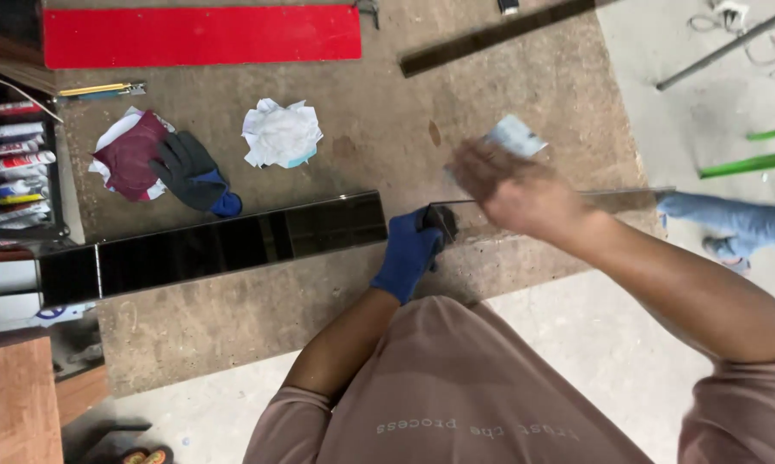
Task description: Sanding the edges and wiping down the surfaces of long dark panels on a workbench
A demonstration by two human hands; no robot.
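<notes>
Your blue-gloved left hand (409,253) clamps the end of a narrow clear glass strip (615,198) on the worn brown particle-board bench (387,129), just beside the long black glossy glass panel (215,245). Your bare right hand (512,189), blurred, closes on a pale folded rag (514,136) (apparently wiping the strip). How much remains unwiped cannot be told.

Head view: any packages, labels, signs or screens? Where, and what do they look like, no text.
Tubes: stacked in a dark rack at the left edge, long, mostly white with red, blue and yellow label bands.
Label: bottom left below the black strip, white with a blue mark, partly hidden.
Folded paper: at the right hand, white and pale blue; blurred, may not be a package.
No signs or screens.
</notes>
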